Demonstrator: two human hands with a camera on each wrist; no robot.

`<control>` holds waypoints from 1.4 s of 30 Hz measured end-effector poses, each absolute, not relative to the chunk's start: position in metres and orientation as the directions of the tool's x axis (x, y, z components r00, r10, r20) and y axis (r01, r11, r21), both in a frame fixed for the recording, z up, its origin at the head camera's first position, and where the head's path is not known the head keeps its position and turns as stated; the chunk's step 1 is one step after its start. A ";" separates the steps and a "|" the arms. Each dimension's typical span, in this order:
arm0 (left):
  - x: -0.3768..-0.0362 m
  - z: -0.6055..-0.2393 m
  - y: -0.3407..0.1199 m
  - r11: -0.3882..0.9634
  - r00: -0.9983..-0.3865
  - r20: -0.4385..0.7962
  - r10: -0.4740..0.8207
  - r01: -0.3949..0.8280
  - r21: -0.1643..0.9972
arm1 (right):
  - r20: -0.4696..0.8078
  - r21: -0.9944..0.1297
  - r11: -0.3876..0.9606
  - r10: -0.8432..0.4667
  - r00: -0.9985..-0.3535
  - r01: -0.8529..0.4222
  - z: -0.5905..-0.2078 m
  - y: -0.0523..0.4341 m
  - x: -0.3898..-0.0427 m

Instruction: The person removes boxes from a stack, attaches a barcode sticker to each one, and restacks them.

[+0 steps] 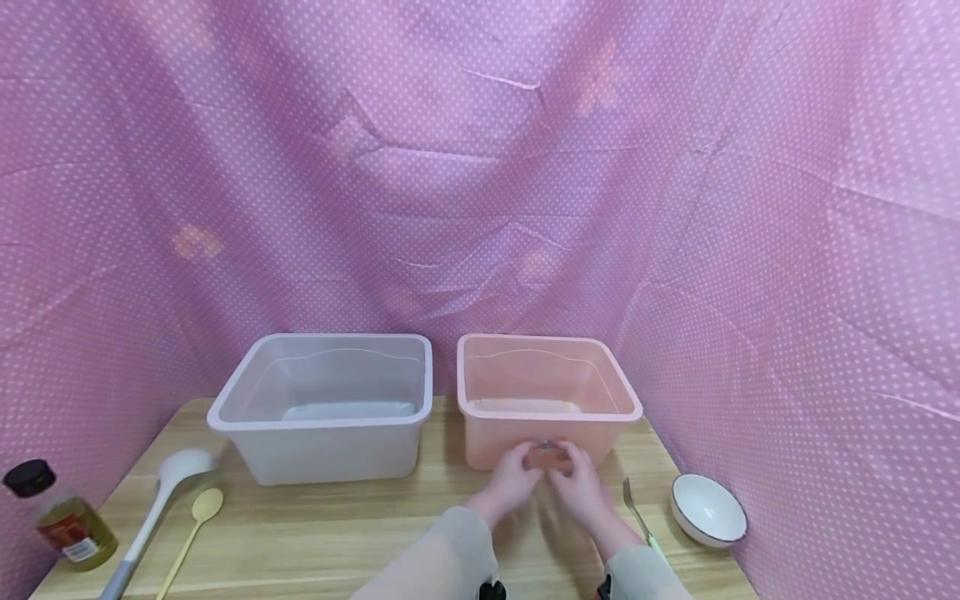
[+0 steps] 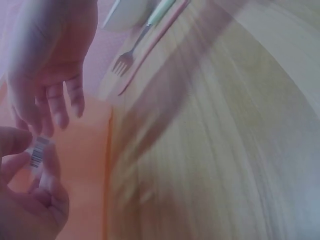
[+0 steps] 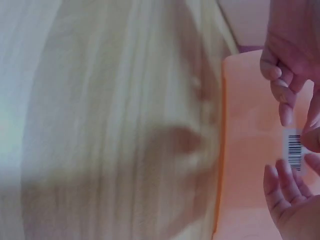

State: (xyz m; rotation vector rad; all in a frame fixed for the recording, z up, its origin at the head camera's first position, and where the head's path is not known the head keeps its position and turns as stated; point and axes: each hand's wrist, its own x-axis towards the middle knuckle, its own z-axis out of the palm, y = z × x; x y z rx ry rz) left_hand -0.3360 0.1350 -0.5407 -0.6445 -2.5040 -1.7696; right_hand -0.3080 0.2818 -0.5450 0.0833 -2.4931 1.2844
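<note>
Both hands sit at the near wall of the pink rectangular plastic tub [image 1: 547, 392], low on its front face, close together. Left hand [image 1: 513, 482] has thumb and forefinger pinched on a small white barcode sticker [image 2: 37, 154] stuck to that wall; the other fingers are loosely curled. Right hand [image 1: 577, 483] sits just beside the sticker with fingers [image 2: 60, 105] relaxed and slightly bent; whether it touches the sticker, cannot tell, and it grips nothing visible. In the right wrist view the barcode sticker [image 3: 294, 147] lies flat on the pink wall between the two sets of fingertips. Wrist views are motion-blurred. The pink tub stands on the light wooden table [image 1: 337, 533]. Just left of the tub stands a translucent grey rectangular plastic tub [image 1: 322, 408], the two nearly touching. Right of the pink tub lie a metal fork with a pale green handle [image 1: 637, 512] and, further right, a white round bowl with a dark rim [image 1: 708, 510]. Far left of the pink tub: white plastic ladle [image 1: 161, 500], yellow spoon [image 1: 195, 521], and a bottle of yellow oil with a black cap [image 1: 60, 517].
</note>
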 end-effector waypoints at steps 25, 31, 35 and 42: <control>-0.292 -0.553 -0.030 0.329 -0.954 -0.056 0.295 0.046 0.943 | -0.135 -0.985 0.144 -0.278 -0.951 0.098 -0.548 0.202 -0.241; -0.270 -0.566 -0.041 0.298 -0.959 -0.195 0.206 -0.128 0.946 | -0.219 -0.975 0.016 -0.280 -0.935 0.224 -0.566 0.182 -0.233; -0.260 -0.573 -0.034 0.205 -0.968 -0.217 0.123 -0.189 0.960 | -0.241 -0.965 -0.034 -0.275 -0.931 0.259 -0.568 0.173 -0.231; -0.253 -0.582 -0.027 0.207 -0.985 -0.174 0.018 -0.166 0.964 | -0.220 -0.972 -0.024 -0.245 -0.944 0.232 -0.568 0.157 -0.227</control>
